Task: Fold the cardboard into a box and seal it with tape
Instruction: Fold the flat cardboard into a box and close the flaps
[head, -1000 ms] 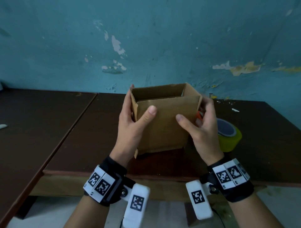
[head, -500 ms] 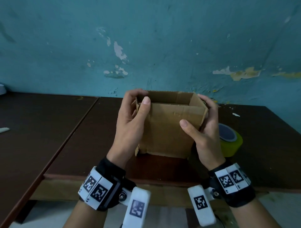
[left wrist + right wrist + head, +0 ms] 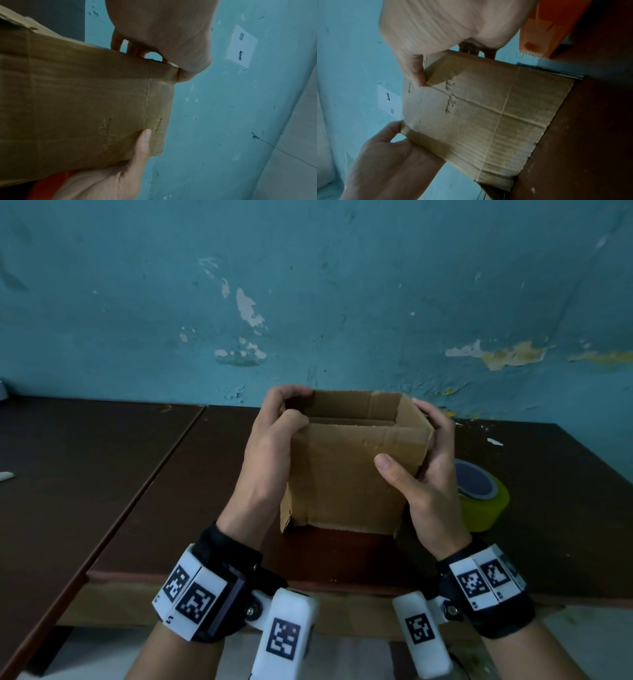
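A brown cardboard box (image 3: 342,481) stands upright on the dark table (image 3: 137,491), its top open and its inner flaps visible. My left hand (image 3: 274,426) grips the top left corner, fingers curled over the rim and thumb at the near corner. My right hand (image 3: 424,474) holds the right side, thumb pressed on the front face and fingers wrapped round the far right edge. The left wrist view shows the box (image 3: 77,101) with my right thumb on it. The right wrist view shows the creased front panel (image 3: 488,115). A yellow-green tape roll (image 3: 486,501) lies right of the box.
An orange tape dispenser (image 3: 547,27) sits behind the box near the right hand. A seam (image 3: 164,467) separates this table from a second one on the left, where a white scrap (image 3: 5,475) lies. The peeling blue wall (image 3: 308,302) stands close behind.
My left thumb slid from the front face up to the top left corner, and the fingers curled over the rim. The right hand kept its hold while the box turned slightly.
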A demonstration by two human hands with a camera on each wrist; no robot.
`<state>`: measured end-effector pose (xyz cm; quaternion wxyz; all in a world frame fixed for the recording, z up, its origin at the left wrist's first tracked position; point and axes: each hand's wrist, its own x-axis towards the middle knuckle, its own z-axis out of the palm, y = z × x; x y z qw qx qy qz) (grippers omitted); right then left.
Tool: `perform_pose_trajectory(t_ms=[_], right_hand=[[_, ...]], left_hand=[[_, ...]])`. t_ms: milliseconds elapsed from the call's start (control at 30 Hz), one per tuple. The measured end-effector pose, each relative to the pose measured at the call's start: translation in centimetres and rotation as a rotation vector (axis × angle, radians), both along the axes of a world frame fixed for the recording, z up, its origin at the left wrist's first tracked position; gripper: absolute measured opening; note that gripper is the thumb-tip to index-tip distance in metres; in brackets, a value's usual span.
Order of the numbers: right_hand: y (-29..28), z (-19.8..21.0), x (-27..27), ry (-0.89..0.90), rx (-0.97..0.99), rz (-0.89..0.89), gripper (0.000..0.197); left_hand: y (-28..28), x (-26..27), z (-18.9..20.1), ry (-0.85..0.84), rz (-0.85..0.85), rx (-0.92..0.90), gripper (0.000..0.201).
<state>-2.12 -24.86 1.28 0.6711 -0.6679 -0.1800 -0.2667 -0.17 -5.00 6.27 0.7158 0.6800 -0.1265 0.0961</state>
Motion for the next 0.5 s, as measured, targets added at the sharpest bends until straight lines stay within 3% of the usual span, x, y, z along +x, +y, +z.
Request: perform_pose_trajectory(t_ms=[200,500], right_hand=[[0.17,0.32,-0.35,0.003,-0.009,-0.005,0.081],[0.37,0.38,-0.37,0.003,-0.022,-0.015,0.081]], left_hand=[[0.63,-0.04,0.17,-0.049,-0.101,0.005,0.047],[0.36,0.69,-0.25,0.017,-0.199,-0.003,0.052]])
